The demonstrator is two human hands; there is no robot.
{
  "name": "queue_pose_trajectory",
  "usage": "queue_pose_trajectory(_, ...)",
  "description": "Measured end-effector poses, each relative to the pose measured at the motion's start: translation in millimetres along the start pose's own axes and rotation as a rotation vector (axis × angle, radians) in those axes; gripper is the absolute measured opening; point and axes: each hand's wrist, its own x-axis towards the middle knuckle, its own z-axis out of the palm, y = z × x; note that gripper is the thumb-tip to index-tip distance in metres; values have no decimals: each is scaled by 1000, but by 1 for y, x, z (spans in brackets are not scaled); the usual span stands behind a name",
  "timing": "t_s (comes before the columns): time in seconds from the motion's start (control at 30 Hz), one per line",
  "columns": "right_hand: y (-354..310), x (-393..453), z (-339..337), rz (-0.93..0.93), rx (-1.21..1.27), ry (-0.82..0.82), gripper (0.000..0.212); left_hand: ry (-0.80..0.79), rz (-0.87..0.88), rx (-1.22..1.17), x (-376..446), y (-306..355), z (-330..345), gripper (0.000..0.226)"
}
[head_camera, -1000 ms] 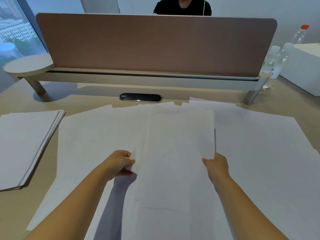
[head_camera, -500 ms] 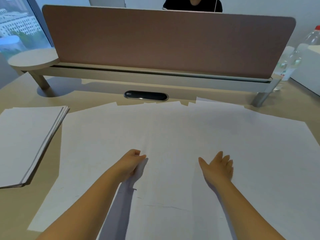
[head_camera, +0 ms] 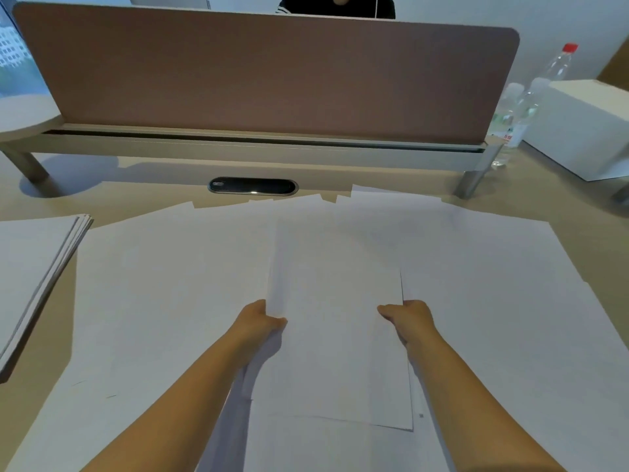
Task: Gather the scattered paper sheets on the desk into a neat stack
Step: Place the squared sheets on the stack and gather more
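Note:
White paper sheets (head_camera: 163, 301) lie spread over the desk in front of me, overlapping each other. In the middle, a small bundle of sheets (head_camera: 335, 335) is raised slightly off the rest. My left hand (head_camera: 260, 320) grips its left edge, thumb on top. My right hand (head_camera: 410, 316) grips its right edge the same way. A neat stack of paper (head_camera: 30, 277) lies at the left side of the desk, apart from the spread sheets.
A brown divider panel (head_camera: 265, 80) on a raised shelf runs across the back, with a dark cable grommet (head_camera: 252, 186) below it. Clear plastic bottles (head_camera: 531, 100) and a white box (head_camera: 585, 127) stand at the back right. A person sits behind the divider.
Half a second ago both hands lay open and flat on the sheets. Now they have closed on the two side edges of a bundle and lifted it a little.

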Motion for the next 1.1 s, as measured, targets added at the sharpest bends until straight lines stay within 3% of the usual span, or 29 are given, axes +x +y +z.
queue_pose_trajectory(0.1, 5, -2, -3, -98, 12, -59, 13, 98, 82, 1, -4, 1, 7, 9)
queue_pose_trajectory(0.17, 8, -1, -12, -185, -124, 47, 6, 145, 109, -17, -5, 4, 10, 6)
queue_pose_trajectory(0.27, 15, 4, -38, -120, -540, 275, 39, 180, 101, 37, -6, 4, 12, 4)
queue_pose_trajectory(0.43, 23, 8, -59, 11, -620, 293, 52, 184, 74, 100, -4, 9, 21, 15)
queue_pose_trajectory(0.57, 24, 11, -60, -35, -484, 211, 52, 94, 60, -33, -3, 10, 38, 18)
queue_pose_trajectory(0.67, 26, 9, -50, -94, -383, 61, 44, 37, 31, -129, -4, 14, 56, 13)
queue_pose_trajectory(0.77, 25, 5, -49, -145, -259, -43, 9, 45, 16, -169, -2, 16, 63, 13)
queue_pose_trajectory(0.83, 26, 11, -55, -203, -223, -37, 35, 106, 27, -91, -1, 15, 59, 2)
queue_pose_trajectory(0.9, 25, 16, -60, -206, -125, -11, 44, 165, 63, -1, -1, 16, 54, 12)
queue_pose_trajectory(1.03, 14, 16, -60, -21, 305, -30, 28, 195, 130, 44, -3, 15, 49, 26)
queue_pose_trajectory(1.1, 8, 18, -57, 45, 334, -69, 27, 203, 136, 37, -2, 13, 44, 25)
